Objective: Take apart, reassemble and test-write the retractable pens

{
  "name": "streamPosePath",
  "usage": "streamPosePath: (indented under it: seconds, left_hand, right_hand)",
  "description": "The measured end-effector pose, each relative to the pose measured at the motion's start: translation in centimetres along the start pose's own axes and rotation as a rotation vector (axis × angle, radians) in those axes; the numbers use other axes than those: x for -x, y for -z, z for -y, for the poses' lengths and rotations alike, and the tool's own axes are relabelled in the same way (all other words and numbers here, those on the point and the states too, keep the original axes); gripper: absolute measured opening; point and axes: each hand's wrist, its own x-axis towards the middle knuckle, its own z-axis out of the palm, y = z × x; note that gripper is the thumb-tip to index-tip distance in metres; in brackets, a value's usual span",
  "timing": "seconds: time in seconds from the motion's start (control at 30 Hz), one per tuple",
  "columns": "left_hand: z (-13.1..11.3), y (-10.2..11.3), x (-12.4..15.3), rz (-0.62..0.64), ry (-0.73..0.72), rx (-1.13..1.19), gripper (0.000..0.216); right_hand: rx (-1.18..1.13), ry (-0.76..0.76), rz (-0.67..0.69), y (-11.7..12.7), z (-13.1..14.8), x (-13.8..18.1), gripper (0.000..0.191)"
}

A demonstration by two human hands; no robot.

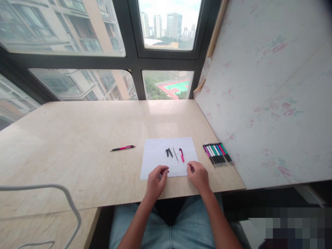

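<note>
A sheet of white paper [153, 157] with handwriting along its far edge lies on the table in front of me. On it rest the parts of a pen taken apart: two short black pieces [170, 152], a thin refill [175, 155] and a pink barrel with a black clip [181, 155]. My left hand [157, 180] rests at the paper's near edge, its fingers curled in and nothing visible in them. At the near right corner of the paper is my right hand [198, 174], also loosely closed, with no object showing. Both hands are apart from the pen parts.
A whole pink-and-black pen [122, 148] lies left of the paper. Several pens in mixed colours [216, 154] are lined up at the right, near the papered wall [261, 103]. A grey cable [67, 197] loops over the table [85, 138] at the front left. Windows stand behind.
</note>
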Motion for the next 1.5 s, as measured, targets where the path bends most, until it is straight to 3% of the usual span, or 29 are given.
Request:
streamPosePath:
  seconds: [0.1, 0.23, 0.47, 0.6, 0.8, 0.9, 1.03, 1.2, 1.33, 1.5]
  left_hand:
    - [0.3, -0.2, 0.0, 0.072, 0.04, -0.021, 0.015]
    - [0.4, -0.3, 0.1, 0.076, 0.048, -0.03, 0.015]
    - [0.3, 0.0, 0.0, 0.064, 0.092, 0.057, 0.014]
    - [0.2, 0.1, 0.0, 0.052, 0.154, 0.134, 0.015]
    - [-0.7, 0.0, -0.2, 0.037, 0.228, 0.229, 0.017]
    - [-1.5, -0.5, -0.6, 0.073, 0.33, 0.37, 0.028]
    - [-1.6, -1.4, -1.2, 0.041, 0.455, 0.458, 0.029]
    - [-0.7, -1.4, -1.8, -0.029, 0.583, 0.614, 0.034]
    - [-0.6, -0.9, -2.2, -0.038, 0.633, 0.843, 0.034]
    - [-0.5, -0.5, -2.6, -0.029, 0.659, 1.002, 0.03]
  right_hand:
    - [-0.061, -0.022, -0.088, 0.3, -0.3, 0.1, 0.021]
    - [-0.057, -0.078, -0.185, 0.5, -0.2, -0.1, 0.02]
    - [0.178, -0.087, -0.046, -0.6, 2.2, -1.7, 0.011]
    - [0.246, -0.11, -0.016, -1.3, 2.2, -2.2, 0.008]
    - [-0.056, -0.095, -0.13, -0.2, 3.7, -1.4, 0.01]
    - [-0.288, 0.021, 0.006, 0.8, 5.9, -0.7, 0.008]
    - [-0.384, 0.11, 0.114, 1.3, 6.8, -1.0, 0.012]
    - [-0.173, -0.019, 0.069, 0.3, 3.8, -3.8, 0.019]
    - [0.032, 0.015, 0.101, -1.4, 2.5, -5.7, 0.022]
    - [0.106, 0.048, 0.153, -2.8, 2.6, -6.2, 0.016]
